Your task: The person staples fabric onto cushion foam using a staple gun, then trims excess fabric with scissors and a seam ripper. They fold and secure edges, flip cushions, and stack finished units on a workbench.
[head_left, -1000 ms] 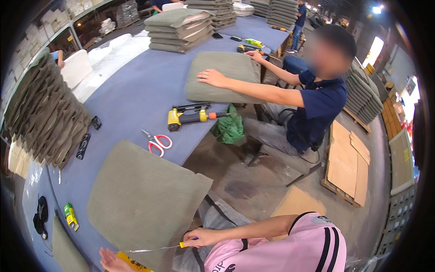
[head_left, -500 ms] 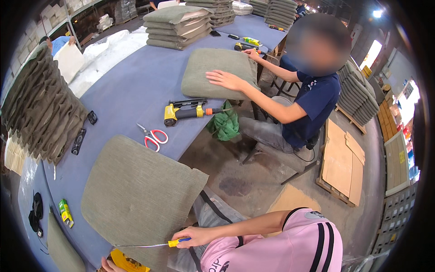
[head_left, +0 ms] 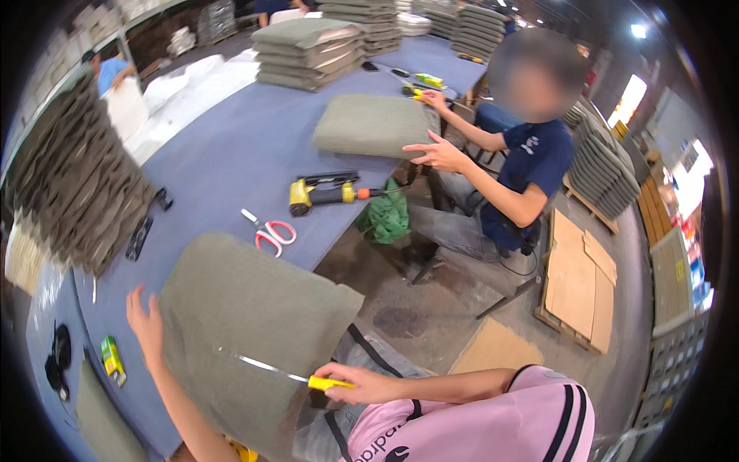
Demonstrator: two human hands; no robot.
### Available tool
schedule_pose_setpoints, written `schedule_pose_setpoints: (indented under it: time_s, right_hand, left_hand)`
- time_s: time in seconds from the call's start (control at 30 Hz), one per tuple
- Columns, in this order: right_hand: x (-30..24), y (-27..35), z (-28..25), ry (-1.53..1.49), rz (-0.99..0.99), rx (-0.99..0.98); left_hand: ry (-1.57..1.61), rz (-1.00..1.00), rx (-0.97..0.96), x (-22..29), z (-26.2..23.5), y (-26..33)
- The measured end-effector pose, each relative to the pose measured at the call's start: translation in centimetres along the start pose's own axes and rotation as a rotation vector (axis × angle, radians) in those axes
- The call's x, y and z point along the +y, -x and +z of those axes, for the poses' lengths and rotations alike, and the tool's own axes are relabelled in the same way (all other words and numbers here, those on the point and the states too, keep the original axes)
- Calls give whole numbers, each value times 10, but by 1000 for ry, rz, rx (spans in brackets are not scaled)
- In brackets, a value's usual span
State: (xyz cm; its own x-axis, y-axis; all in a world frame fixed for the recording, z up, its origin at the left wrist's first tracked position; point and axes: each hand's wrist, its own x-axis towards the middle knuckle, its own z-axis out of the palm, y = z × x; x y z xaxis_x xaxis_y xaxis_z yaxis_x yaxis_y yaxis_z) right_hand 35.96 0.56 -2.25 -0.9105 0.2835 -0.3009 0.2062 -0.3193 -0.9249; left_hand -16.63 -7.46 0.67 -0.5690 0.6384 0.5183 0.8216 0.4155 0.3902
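Note:
My right hand [head_left: 360, 384] is closed round the yellow handle of a screwdriver [head_left: 269, 366]. Its long thin shaft lies across the grey-green fabric-covered seat pad [head_left: 246, 308], which spans the table edge and my lap. At the pad's far-left side, my left hand [head_left: 146, 323] holds nothing, with fingers apart; whether it touches the pad I cannot tell. Beyond the pad lie red-and-white-handled scissors [head_left: 271, 235] and a yellow-and-black staple gun [head_left: 327, 192]. Something yellow [head_left: 245, 453] peeks out beside my left forearm at the lower edge, mostly hidden.
Across the blue-grey table [head_left: 223, 165], a co-worker [head_left: 516, 169] handles another grey-green pad [head_left: 373, 127]. A tall stack of fabric covers [head_left: 77, 177] stands left; stacked pads [head_left: 308, 54] are at the back. A green-and-yellow box [head_left: 112, 358] lies left of my arm.
My left hand has come up from the lower edge to the pad's left side. The screwdriver, in my right hand, has moved up and right. The co-worker's near hand has shifted to the pad's edge.

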Motion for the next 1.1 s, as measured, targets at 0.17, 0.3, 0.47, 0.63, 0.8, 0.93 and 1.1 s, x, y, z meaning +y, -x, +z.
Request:
schedule_pose_setpoints:
  time_s: [0.17,0.3,0.47,0.63,0.8,0.93,1.1]
  right_hand:
    - [-19,26,-12,463,-189,206]
    - [-35,25,-13,452,-35,236]
    - [-56,7,-24,441,122,221]
    - [-80,17,-40,337,274,216]
    - [-100,26,-34,351,324,239]
    - [-110,24,-22,398,336,255]
    - [-120,24,-11,400,370,265]
  left_hand:
    - [-269,-438,-185,41,74,-17]
    - [-123,-411,-167,44,59,-20]
    - [-53,-412,-171,36,55,-20]
    - [-17,-408,-145,34,57,-13]
    - [-7,-354,-93,33,57,-11]
    - [-9,-324,-58,32,57,-8]
    - [-5,-347,-118,35,50,-8]
